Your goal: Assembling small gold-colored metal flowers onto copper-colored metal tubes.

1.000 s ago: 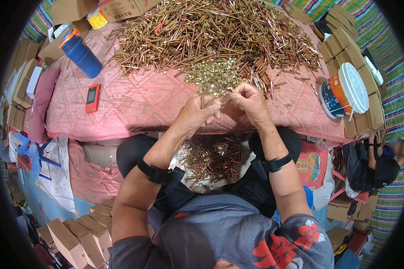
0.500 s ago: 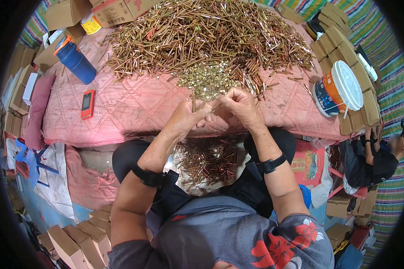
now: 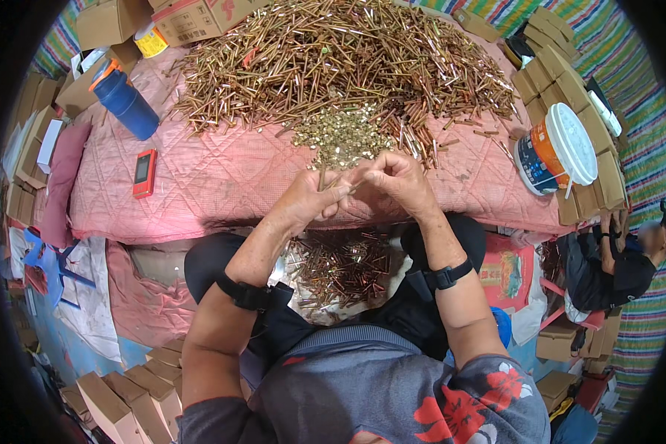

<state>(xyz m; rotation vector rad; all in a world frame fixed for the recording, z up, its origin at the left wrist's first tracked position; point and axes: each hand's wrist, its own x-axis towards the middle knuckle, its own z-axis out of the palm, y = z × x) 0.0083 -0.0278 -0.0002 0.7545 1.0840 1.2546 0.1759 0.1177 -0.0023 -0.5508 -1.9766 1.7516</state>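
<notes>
My left hand (image 3: 307, 198) is closed, with thin brass-coloured metal rods (image 3: 322, 177) sticking up between its fingers. Close beside it, my right hand (image 3: 401, 183) is pinched at thumb and forefinger; whatever is in that pinch is too small to make out. The fingertips of both hands nearly meet over the near side of the pink quilted cover (image 3: 222, 189). Just beyond them lies a heap of small shiny gold-coloured pieces (image 3: 340, 132), and behind that a large pile of brass-coloured rods (image 3: 333, 59). More rods (image 3: 340, 270) lie in a pale container between my knees.
To the left are a blue bottle (image 3: 126, 103) with an orange lid and a red handheld device (image 3: 145, 174). A white-lidded bucket (image 3: 559, 148) stands at the right by stacked cardboard boxes (image 3: 570, 81). Another person (image 3: 621, 259) sits far right. Open cartons (image 3: 129, 403) line the lower left.
My right hand has shifted slightly, its pinched fingertips dipping a little lower. My left hand has stayed nearly in place, still holding the rods.
</notes>
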